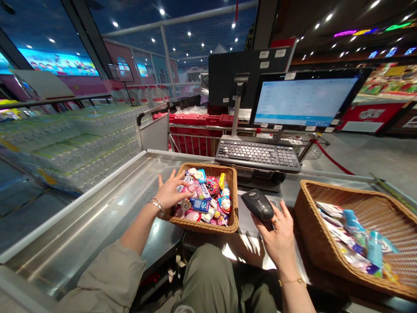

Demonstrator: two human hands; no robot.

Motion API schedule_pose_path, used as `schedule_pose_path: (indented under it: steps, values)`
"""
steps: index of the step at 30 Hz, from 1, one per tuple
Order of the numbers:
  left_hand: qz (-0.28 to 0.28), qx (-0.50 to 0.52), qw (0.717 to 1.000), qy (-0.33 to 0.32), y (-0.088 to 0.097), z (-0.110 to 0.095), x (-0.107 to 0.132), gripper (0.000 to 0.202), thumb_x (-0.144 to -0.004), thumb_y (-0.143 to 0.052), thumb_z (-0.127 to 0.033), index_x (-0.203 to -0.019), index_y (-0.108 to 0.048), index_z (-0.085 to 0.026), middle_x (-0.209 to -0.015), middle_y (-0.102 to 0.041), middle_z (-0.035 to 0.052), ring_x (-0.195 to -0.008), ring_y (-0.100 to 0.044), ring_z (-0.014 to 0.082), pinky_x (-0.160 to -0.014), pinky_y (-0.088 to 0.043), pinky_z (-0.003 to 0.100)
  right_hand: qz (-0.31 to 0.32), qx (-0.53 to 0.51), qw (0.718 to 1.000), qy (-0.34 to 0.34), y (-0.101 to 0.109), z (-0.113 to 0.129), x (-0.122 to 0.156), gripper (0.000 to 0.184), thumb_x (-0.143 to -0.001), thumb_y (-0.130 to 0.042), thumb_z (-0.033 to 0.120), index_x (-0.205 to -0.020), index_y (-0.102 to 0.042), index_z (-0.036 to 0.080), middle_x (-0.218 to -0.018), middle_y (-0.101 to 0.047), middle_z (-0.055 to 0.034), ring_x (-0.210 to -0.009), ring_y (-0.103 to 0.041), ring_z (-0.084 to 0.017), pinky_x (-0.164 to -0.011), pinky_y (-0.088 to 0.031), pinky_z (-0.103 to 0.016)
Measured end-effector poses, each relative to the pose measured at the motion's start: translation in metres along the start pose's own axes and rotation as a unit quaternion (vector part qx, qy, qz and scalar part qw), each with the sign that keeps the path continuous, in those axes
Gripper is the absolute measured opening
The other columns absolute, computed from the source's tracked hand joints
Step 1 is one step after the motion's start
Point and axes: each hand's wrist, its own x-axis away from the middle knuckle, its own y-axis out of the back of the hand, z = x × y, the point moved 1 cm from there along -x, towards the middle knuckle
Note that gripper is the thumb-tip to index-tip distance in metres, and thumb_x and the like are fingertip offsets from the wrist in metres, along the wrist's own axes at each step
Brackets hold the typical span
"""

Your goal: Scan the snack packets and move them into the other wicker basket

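Note:
My left hand [171, 190] reaches over the left rim of a small wicker basket [233, 195], fingers spread above its contents. That basket is full of small packaged sweets and toys, among them a blue box [199, 204], a round red pack [212, 185] and a yellow item [222, 180]. Whether my left fingertips touch any of them I cannot tell. To the right of the basket, my right hand [278, 228] is wrapped round a black barcode scanner [258, 204], whose head tilts up and left. Its handle is mostly hidden by my fingers.
At right stands a larger wicker basket [312, 234] holding blue bottles and packets. A keyboard [257, 152] and a lit monitor [302, 102] stand behind the metal counter [107, 204]. Beyond are a shopping cart [192, 141] and stacked bottled drinks [81, 148].

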Motion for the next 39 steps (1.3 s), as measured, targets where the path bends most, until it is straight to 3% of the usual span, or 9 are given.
schedule_pose_path:
  steps: [5,14,18,22,29,35,39]
  values:
    - [0.005,0.104,0.994,0.036,0.001,-0.005,-0.016,0.037,-0.082,-0.061,-0.057,-0.106,-0.071,-0.031,-0.157,-0.034,0.003,-0.148,-0.019,0.0376,-0.11,0.001,0.075,0.0,-0.002,1.0,-0.006,0.001,-0.001,0.0,0.035,-0.087,-0.061,0.046,-0.109,-0.068,0.019,-0.127,-0.063,-0.0125,-0.142,-0.034,-0.033,-0.11,-0.035,-0.061]
    - [-0.01,0.105,0.994,0.042,-0.025,-0.021,-0.04,0.036,-0.083,-0.062,-0.054,-0.108,-0.07,-0.03,-0.158,-0.031,0.0063,-0.149,-0.015,0.0372,-0.107,-0.002,0.078,-0.009,-0.005,1.0,-0.015,0.001,-0.004,0.001,0.037,-0.086,-0.062,0.048,-0.108,-0.069,0.019,-0.126,-0.064,-0.0123,-0.141,-0.035,-0.032,-0.11,-0.036,-0.06]
    - [-0.02,-0.006,0.999,-0.037,-0.038,-0.026,-0.045,0.033,-0.082,-0.065,-0.052,-0.106,-0.07,-0.03,-0.158,-0.032,0.0053,-0.15,-0.008,0.039,-0.105,0.007,0.079,-0.011,-0.006,1.0,-0.018,0.001,-0.005,0.001,0.037,-0.086,-0.062,0.049,-0.107,-0.069,0.02,-0.126,-0.065,-0.0122,-0.141,-0.035,-0.033,-0.11,-0.036,-0.06]
    - [0.023,-0.119,0.983,-0.138,-0.051,-0.021,-0.05,0.029,-0.078,-0.072,-0.046,-0.103,-0.071,-0.03,-0.157,-0.037,0.0041,-0.149,-0.008,0.0402,-0.103,0.015,0.078,-0.018,-0.003,1.0,-0.011,0.002,-0.006,0.001,0.038,-0.086,-0.062,0.049,-0.108,-0.068,0.02,-0.126,-0.065,-0.0124,-0.141,-0.036,-0.033,-0.11,-0.036,-0.061]
    - [0.045,-0.133,0.976,-0.166,-0.065,-0.013,-0.058,0.032,-0.075,-0.076,-0.036,-0.106,-0.072,-0.039,-0.155,-0.04,0.0013,-0.149,-0.01,0.0411,-0.103,0.016,0.077,-0.016,-0.001,1.0,-0.021,0.003,-0.003,0.0,0.036,-0.087,-0.061,0.049,-0.108,-0.068,0.02,-0.127,-0.064,-0.0116,-0.141,-0.035,-0.033,-0.111,-0.035,-0.06]
    - [0.033,-0.149,0.966,-0.207,-0.058,-0.022,-0.057,0.038,-0.079,-0.067,-0.012,-0.104,-0.072,-0.04,-0.156,-0.037,-0.0004,-0.15,-0.008,0.0351,-0.105,0.017,0.074,-0.01,-0.003,0.999,-0.039,0.004,-0.002,0.0,0.032,-0.087,-0.062,0.047,-0.104,-0.07,0.021,-0.127,-0.064,-0.0104,-0.141,-0.035,-0.032,-0.112,-0.034,-0.057]
    - [0.058,-0.145,0.96,-0.234,-0.056,-0.028,-0.058,0.037,-0.078,-0.065,-0.008,-0.095,-0.074,-0.039,-0.157,-0.036,-0.004,-0.151,-0.008,0.0323,-0.106,0.017,0.072,-0.012,-0.007,0.999,-0.034,0.004,-0.005,0.001,0.035,-0.086,-0.062,0.049,-0.106,-0.069,0.021,-0.126,-0.064,-0.011,-0.142,-0.034,-0.032,-0.111,-0.034,-0.059]
